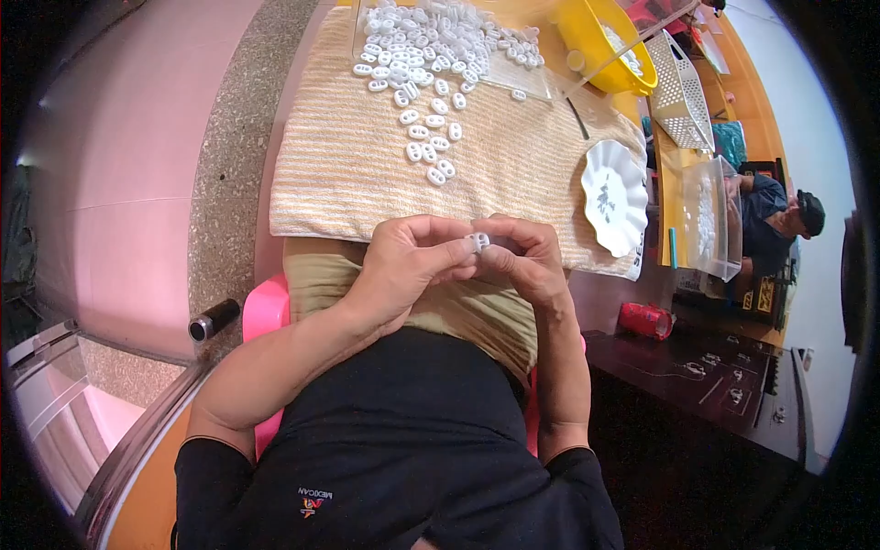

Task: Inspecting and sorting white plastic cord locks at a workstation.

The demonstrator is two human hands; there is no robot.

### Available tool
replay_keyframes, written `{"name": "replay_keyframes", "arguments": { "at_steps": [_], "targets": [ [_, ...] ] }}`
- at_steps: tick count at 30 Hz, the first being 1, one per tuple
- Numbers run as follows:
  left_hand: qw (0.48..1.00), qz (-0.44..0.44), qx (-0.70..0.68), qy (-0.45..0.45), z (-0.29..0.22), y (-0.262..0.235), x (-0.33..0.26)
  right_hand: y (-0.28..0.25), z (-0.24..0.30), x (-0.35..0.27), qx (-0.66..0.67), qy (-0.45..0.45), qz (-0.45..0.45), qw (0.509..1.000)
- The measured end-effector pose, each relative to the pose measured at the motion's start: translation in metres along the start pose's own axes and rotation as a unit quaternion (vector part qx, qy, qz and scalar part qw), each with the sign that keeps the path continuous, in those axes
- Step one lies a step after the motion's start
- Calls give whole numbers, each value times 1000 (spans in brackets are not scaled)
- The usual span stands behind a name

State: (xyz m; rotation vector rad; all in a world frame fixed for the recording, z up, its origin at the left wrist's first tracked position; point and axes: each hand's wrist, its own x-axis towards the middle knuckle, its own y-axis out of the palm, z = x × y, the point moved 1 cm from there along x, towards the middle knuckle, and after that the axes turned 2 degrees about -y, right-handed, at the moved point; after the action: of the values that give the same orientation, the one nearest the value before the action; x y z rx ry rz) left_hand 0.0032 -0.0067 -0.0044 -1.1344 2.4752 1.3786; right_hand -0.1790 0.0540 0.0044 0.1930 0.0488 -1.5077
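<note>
Between the fingertips of both hands is a small white oval plastic piece with two holes (480,241), held just past the near edge of the towel. My left hand (417,257) pinches it from the left, thumb and forefinger closed. From the right, my right hand (522,259) grips the same piece, its thumb beneath. Several loose pieces of the same kind (436,128) trail over the striped towel (335,151) beyond my hands. They lead up to a large heap of white pieces (426,41) at the far side. My fingers hide part of the held piece.
A white scalloped dish (612,174) with small dark bits sits at the towel's right. Behind it stand a yellow basin (596,46) and a white perforated basket (678,96). At right, a person in a dark cap (788,215) sits by a clear bin (724,229).
</note>
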Motion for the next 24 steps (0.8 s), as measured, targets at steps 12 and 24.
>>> {"name": "replay_keyframes", "arguments": {
  "at_steps": [12,24],
  "targets": [
    [999,-10,-34,-27,1,-2,2,0,-2,1,11,26,-36,999],
    [997,-21,-62,-45,3,-2,2,1,-3,3,54,23,-34,998]
  ]
}}
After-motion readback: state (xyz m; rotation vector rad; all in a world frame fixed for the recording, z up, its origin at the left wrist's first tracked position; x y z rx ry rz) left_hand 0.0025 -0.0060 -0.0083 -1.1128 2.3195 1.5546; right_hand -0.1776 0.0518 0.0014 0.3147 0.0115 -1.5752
